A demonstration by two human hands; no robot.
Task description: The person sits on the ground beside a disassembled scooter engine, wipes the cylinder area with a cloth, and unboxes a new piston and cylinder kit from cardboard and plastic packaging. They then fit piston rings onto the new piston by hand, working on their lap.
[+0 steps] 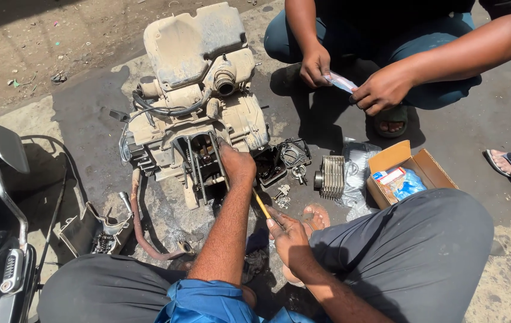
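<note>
Dusty beige motorcycle engine (198, 90) lies on oil-stained concrete ground (88, 113), top end stripped, studs exposed. Left hand (237, 162) rests clenched on the open crankcase mouth betw. the studs; can't tell if it grips anything. Right hand (285, 233) grasps a yellow-handled tool (261, 204), tip aimed twd engine. Just right: finned cylinder block (330, 176), small metal parts (282, 194), open cardboard box (408, 170) w/ blue packet. Co-worker squatting opposite holds a small packet (342, 82) w/ both hands. Bent exhaust pipe (142, 230) near left knee.

Dusty engine block (198, 101) on ground; yellow-handled screwdriver (261, 205) tilted beside.
</note>
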